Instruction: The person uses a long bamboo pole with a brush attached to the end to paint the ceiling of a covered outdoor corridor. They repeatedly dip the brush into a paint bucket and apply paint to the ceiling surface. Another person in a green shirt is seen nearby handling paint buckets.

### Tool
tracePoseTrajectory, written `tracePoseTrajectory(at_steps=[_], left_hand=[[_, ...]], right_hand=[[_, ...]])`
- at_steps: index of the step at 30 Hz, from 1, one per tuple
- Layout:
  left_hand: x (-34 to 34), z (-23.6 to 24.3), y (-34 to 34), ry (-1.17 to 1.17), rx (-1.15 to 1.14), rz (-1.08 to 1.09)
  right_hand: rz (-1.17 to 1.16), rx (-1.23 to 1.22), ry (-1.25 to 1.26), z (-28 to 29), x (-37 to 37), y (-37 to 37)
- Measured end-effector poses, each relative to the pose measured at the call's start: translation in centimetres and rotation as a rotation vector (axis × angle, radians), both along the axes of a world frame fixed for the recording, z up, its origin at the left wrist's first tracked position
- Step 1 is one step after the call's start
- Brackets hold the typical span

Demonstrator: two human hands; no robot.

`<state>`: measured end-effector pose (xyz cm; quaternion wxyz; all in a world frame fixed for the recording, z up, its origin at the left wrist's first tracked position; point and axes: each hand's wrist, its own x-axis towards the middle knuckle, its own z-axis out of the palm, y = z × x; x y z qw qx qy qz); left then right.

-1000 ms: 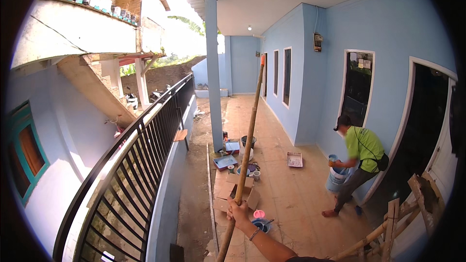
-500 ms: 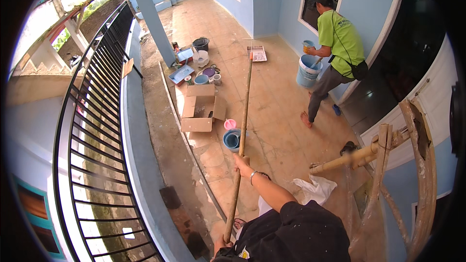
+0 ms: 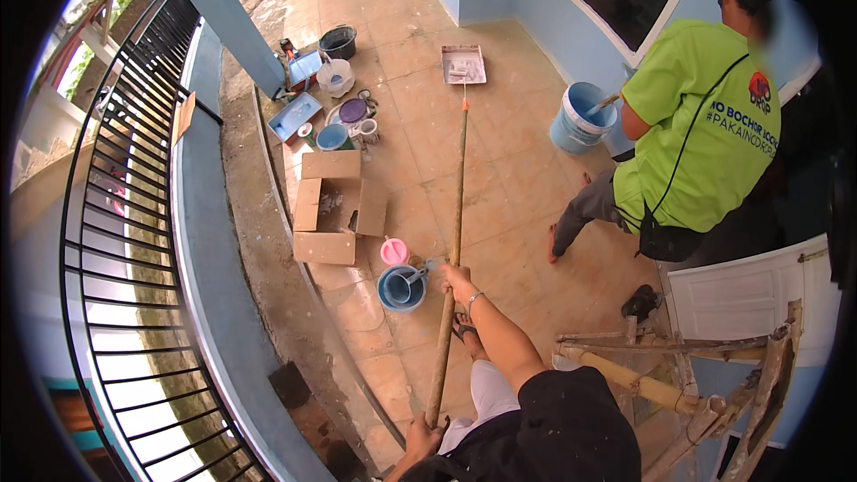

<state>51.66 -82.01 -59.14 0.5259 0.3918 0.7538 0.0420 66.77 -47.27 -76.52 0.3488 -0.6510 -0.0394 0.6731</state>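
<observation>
A long wooden pole [image 3: 458, 196] slants up and away from me, with an orange piece near its far end. Beyond that, a thin rod leads to what looks like a paint roller [image 3: 461, 74] over the paint tray [image 3: 483, 77]; whether it touches the tray cannot be made out. My right hand [image 3: 457, 282], with a bracelet at the wrist, is wrapped round the pole's lower middle. Near the bottom end, my left hand [image 3: 422, 437] grips the same pole. Close to my right hand stands a blue paint bucket [image 3: 384, 296] with a smaller vessel inside.
At right, a person in a green shirt [image 3: 705, 125] stands beside a large paint bucket [image 3: 564, 132]. An open cardboard box [image 3: 326, 248], a pink container [image 3: 394, 252] and several paint vessels lie left. A black railing [image 3: 134, 303] edges the left; bamboo scaffolding [image 3: 661, 390] stands lower right.
I have come nearer the tray, and the roller end now lies over it. The person in green appears larger, and the small container they held is out of sight.
</observation>
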Motion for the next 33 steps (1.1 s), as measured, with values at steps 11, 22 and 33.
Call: tracePoseTrajectory(at_steps=[11, 22, 33], left_hand=[[4.8, -3.4, 16.7, 0.0, 0.031, -0.083], [4.9, -1.3, 10.7, -0.017, 0.047, -0.005], [3.2, -0.2, 2.0, -0.038, -0.032, 0.033]], right_hand=[[0.055, -0.058, -0.146, -4.1, 4.5, 17.1], [0.066, -0.061, -0.133, -2.0, 3.9, 11.3], [0.052, -0.139, -0.132, -0.4, 2.7, 3.4]])
